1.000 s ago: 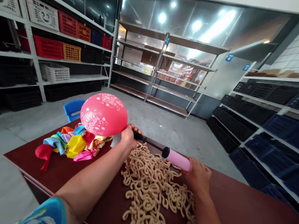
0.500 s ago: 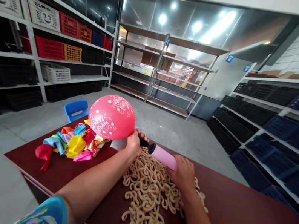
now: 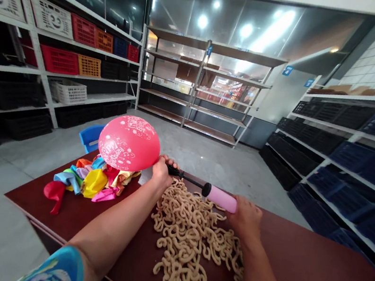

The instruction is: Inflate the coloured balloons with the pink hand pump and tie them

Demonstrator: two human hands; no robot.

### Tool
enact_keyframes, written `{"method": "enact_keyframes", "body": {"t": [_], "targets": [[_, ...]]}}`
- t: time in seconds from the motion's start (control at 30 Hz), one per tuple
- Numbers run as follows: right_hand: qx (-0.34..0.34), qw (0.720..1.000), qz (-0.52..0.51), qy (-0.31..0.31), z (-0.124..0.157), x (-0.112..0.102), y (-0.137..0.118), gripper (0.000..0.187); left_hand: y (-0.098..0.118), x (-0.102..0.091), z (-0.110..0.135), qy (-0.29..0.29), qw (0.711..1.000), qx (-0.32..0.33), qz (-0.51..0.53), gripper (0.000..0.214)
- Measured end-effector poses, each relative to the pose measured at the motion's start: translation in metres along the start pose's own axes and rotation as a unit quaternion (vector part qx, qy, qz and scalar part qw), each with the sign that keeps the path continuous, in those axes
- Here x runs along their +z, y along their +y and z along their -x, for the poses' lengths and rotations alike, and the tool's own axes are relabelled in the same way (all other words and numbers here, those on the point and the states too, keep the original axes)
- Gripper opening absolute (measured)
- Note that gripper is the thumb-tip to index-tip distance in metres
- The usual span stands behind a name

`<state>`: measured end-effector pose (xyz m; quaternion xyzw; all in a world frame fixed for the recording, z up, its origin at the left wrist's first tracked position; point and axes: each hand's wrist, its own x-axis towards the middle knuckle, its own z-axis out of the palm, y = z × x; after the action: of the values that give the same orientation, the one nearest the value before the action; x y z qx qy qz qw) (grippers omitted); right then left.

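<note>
Head view: left hand (image 3: 162, 171) pinches balloon (image 3: 129, 143) neck onto pump (image 3: 216, 195) nozzle, sealing it; right hand (image 3: 245, 217) grips pump handle.

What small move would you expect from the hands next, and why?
Probably the right hand pushes the pink pump toward the left hand: its black rod shows drawn out, and the pink balloon pinched on the nozzle looks only partly filled.

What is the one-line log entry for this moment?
left hand: grips pink balloon neck at pump tip | right hand: holds pump, rod extended | table: flat balloons, beige curled pieces
</note>
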<state>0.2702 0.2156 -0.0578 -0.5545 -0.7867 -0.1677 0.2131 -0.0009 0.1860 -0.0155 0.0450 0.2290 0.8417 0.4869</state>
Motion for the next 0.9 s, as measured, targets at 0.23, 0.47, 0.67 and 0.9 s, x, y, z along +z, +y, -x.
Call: {"method": "enact_keyframes", "body": {"t": [0.23, 0.47, 0.67, 0.9], "targets": [[-0.064, 0.997, -0.026, -0.028, -0.001, -0.013, -0.031, 0.034, -0.023, 0.001, 0.016, -0.052, 0.998, -0.009, -0.021, 0.01], [-0.055, 0.998, -0.02, -0.034, 0.002, -0.043, -0.038, 0.052, -0.029, 0.007, 0.027, -0.058, 0.998, -0.023, -0.021, 0.011], [-0.172, 0.983, -0.057, -0.034, 0.009, -0.067, -0.076, 0.061, -0.038, 0.012, 0.045, -0.071, 0.995, -0.057, -0.03, 0.012], [-0.183, 0.978, -0.071, -0.074, 0.009, -0.064, -0.068, 0.046, -0.036, 0.005, 0.032, -0.041, 0.994, -0.068, -0.072, 0.011]]}}
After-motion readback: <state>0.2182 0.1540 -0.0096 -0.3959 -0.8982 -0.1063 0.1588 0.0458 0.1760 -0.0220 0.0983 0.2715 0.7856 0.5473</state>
